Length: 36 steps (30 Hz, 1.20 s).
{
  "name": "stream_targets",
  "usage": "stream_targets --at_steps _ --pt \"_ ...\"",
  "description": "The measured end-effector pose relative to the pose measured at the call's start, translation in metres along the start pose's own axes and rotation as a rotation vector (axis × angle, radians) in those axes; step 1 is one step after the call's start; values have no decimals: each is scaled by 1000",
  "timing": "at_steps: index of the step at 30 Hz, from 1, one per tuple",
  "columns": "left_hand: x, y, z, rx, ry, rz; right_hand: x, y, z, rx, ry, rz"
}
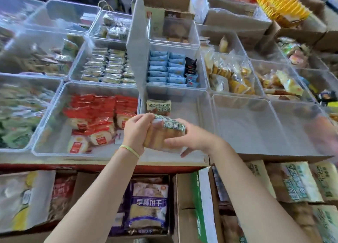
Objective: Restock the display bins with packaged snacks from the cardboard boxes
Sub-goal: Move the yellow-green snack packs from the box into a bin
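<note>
We held a small stack of green-and-white snack packets between both hands, over the front part of a clear display bin in the middle of the front row. Our left hand was curled round the left end of the stack, thumb and fingertips pinching the top packet's edge; our right hand cupped the right side with its fingers bent round the wrappers. We judged that both hands were needed because the packets were loose and slippery, and a squeeze from each end kept them squared up as one block.

One matching packet already stood upright against the bin's far left corner, print facing us. That looked like the start of a row, so we took it that the held stack was meant to go in just beside or in front of it, standing the same way so the labels could be read. The rest of that bin was bare.

The neighbouring bin of red-wrapped cakes sat to the left, and the bin of blue packets just behind, both filled in tidy rows (the pattern we were presumably copying). Below the shelf edge, an open cardboard box at the lower right showed more packets with the same green print, which we judged to be the supply. A purple biscuit bag lay in another box beneath our left forearm. The stack was not yet set down.
</note>
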<state>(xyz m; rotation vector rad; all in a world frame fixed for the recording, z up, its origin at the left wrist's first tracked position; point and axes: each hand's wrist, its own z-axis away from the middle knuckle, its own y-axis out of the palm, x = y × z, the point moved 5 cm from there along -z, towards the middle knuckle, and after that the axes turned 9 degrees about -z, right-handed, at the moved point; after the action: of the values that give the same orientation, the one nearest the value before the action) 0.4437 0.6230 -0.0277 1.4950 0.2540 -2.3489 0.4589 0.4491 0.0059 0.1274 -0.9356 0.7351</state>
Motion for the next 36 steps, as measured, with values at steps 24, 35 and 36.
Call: stream_targets --at_steps 24,35,36 --pt "69 -16 -87 78 635 -1317 -60 25 -162 -383 89 405" --pt "55 -9 -76 -20 655 -1497 -67 21 -150 -541 140 296" --pt "51 -3 -70 -13 691 -1543 -70 18 -148 -565 174 242"
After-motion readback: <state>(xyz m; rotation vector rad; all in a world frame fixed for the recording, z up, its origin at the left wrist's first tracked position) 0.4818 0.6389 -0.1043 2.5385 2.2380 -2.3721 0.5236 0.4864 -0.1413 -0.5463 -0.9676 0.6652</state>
